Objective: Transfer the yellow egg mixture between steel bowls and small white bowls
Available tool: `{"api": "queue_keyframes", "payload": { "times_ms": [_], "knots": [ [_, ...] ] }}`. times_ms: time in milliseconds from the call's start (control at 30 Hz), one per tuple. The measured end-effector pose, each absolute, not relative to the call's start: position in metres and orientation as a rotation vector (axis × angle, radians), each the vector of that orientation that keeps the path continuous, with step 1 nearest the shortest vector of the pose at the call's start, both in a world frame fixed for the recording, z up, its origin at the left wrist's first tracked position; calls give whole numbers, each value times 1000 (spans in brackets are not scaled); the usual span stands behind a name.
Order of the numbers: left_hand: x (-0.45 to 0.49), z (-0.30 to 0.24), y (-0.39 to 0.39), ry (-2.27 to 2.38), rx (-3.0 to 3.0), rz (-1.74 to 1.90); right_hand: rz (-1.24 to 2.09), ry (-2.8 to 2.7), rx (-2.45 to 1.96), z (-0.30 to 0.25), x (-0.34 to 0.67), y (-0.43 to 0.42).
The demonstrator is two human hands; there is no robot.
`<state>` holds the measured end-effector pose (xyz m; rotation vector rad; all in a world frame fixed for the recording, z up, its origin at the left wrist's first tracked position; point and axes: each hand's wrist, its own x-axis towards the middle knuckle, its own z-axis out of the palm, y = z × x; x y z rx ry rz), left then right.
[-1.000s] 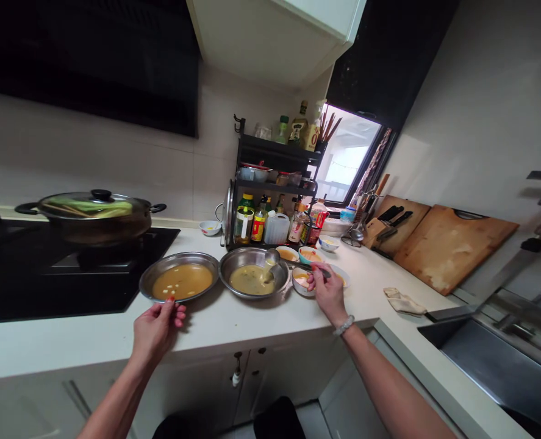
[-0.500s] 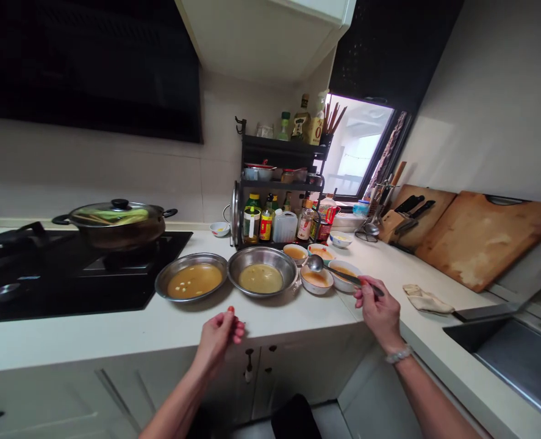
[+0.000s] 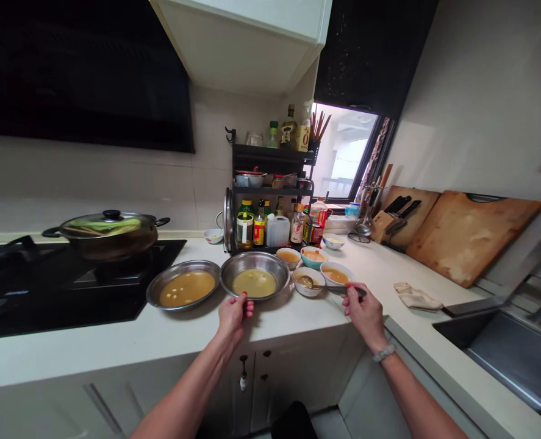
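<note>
In my right hand point(image 3: 364, 311) is the dark handle of a metal ladle point(image 3: 329, 286). The ladle's head rests inside the nearest small white bowl point(image 3: 309, 292), in light-brown liquid. My left hand point(image 3: 236, 317) is closed, fingers curled, at the front rim of a steel basin point(image 3: 277, 292) with pale yellow liquid. Whether it touches that rim I cannot tell. Left of it stands another steel basin point(image 3: 154, 296), holding amber liquid with small pale pieces. Beside the dipped bowl are a white bowl point(image 3: 350, 272), a green-sided bowl point(image 3: 313, 264) and a small bowl point(image 3: 279, 259), each with orange-brown liquid.
A lidded pot point(image 3: 110, 241) with greens sits on the black stove point(image 3: 64, 305) at left. Behind the bowls rises a black rack point(image 3: 270, 190) of bottles. Knife block point(image 3: 382, 228), cutting boards point(image 3: 471, 238), a cloth point(image 3: 416, 297) and a sink point(image 3: 508, 353) are at right.
The ladle's head has gone down from above the front small bowl into its liquid. My left hand has moved up and right to the basin's front rim. The view has shifted slightly.
</note>
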<state>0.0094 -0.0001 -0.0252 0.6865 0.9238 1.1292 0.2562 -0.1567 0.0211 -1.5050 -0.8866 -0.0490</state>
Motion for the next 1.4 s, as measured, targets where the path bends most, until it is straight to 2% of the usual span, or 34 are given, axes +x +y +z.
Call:
{"api": "queue_keyframes", "payload": {
  "times_ms": [233, 433, 800, 1133, 1400],
  "knots": [
    [-14, -23, 12, 865, 755, 1082, -31, -685, -1399, 26, 271, -155],
    [-21, -42, 15, 716, 845, 1143, 64, -511, -1212, 33, 281, -154],
    [-24, -51, 12, 614, 915, 1116, 36, -555, -1202, 62, 280, -142],
    [-23, -58, 16, 583, 896, 1085, 119, -829, -1240, 69, 224, -103],
    [-23, -61, 18, 557, 920, 1058, -205, -1383, -1247, 55, 208, -119]
  ]
}}
